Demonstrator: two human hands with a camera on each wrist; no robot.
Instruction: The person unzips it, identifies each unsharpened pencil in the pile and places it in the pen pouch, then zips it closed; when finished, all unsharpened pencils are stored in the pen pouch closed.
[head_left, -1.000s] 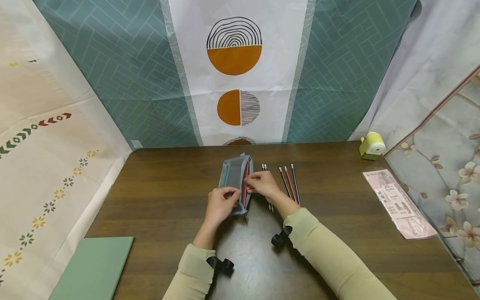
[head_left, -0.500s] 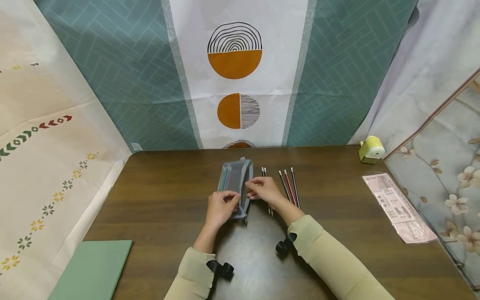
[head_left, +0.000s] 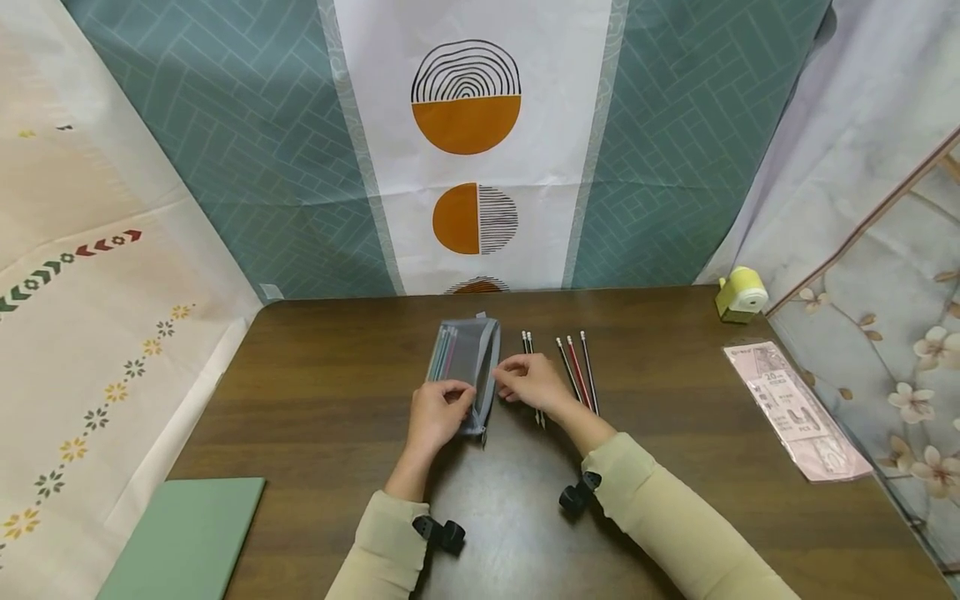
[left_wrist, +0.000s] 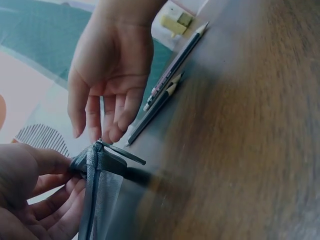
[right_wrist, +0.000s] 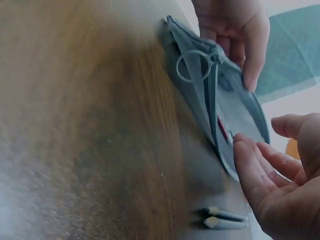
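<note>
A grey mesh pencil case (head_left: 465, 354) lies unzipped on the table, its opening towards the right. Several pencils (head_left: 444, 350) show through its mesh on the left side. My left hand (head_left: 438, 415) pinches the near edge of the opening between thumb and fingers. In the right wrist view a red pencil (right_wrist: 223, 129) is visible inside the case, below the zip's ring pull (right_wrist: 194, 66). My right hand (head_left: 534, 383) hovers beside the opening's right edge, fingers loosely bent and holding nothing. Under its wrist lie a pair of dark pencils (head_left: 527, 340).
Three more pencils (head_left: 576, 367), one of them red, lie to the right of the pair. A yellow-green pencil sharpener (head_left: 742, 295) stands at the back right corner, with a pink printed packet (head_left: 797, 412) before it. A green board (head_left: 183, 537) lies at the front left.
The red pencil held by my right hand has gone down into the case and been let go. My right hand has drawn back slightly to the right; the left keeps its pinch.
</note>
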